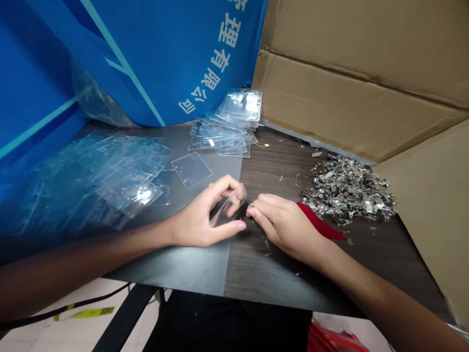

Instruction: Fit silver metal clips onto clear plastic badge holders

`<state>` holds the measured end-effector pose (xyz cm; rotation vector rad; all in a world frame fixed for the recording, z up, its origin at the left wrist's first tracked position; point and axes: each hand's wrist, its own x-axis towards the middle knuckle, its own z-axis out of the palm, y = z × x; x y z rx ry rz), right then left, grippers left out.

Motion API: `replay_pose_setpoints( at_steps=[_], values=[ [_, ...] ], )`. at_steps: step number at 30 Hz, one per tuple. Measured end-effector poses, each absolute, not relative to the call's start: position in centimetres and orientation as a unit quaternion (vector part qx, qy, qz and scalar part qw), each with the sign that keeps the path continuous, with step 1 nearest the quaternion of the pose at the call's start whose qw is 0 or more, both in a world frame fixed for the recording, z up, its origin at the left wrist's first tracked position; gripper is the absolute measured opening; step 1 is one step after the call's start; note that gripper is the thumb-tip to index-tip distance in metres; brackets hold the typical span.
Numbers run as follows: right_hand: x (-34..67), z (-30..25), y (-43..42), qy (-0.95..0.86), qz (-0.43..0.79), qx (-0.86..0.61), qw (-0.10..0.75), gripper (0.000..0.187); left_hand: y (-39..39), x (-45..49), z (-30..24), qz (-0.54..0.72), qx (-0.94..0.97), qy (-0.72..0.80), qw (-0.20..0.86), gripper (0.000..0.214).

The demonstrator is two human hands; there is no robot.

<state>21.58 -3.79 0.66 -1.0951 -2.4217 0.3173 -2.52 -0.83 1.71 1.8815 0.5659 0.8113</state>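
My left hand (203, 217) grips a clear plastic sleeve (224, 209) upright between thumb and fingers. My right hand (282, 227) pinches a small metal clip (250, 204) at the sleeve's edge, and the fingertips hide most of it. To the right of that hand lies a heap of metal clips (348, 190) on the table, with a red cloth (320, 221) at its edge. A single clear sleeve (191, 169) with small holes lies beyond my left hand, near a spread pile of sleeves (128, 168) and a stack of them (229, 126).
A blue printed banner (161, 54) with white characters and cardboard sheets (359, 73) wall off the back and right of the dark table (183, 264). Its front edge runs just below my forearms, with a tiled floor and a red bag (330, 340) beneath.
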Motion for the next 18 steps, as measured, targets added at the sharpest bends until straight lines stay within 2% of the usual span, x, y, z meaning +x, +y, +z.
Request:
replay_pose_setpoints(
  at_steps=[3, 10, 14, 18],
  values=[
    [21.71, 0.79, -3.75, -0.882, 0.123, -0.395, 0.226, 0.045, -0.95, -2.47, 1.91, 0.334, 0.810, 0.244, 0.415, 0.029],
    [21.53, 0.73, -3.90, -0.879, 0.107, -0.401, 0.235, 0.043, -0.59, -2.67, 1.75, 0.330, 0.851, 0.249, 0.324, 0.029],
    [21.64, 0.67, -3.81, -0.885, 0.117, -0.395, 0.218, 0.039, -0.50, -2.83, 1.54, 0.313, 0.888, 0.203, 0.270, 0.023],
    [21.45, 0.76, -3.92, -0.870, 0.155, -0.397, 0.249, 0.030, -0.56, -2.73, 1.59, 0.312, 0.897, 0.187, 0.253, 0.015]
  ],
)
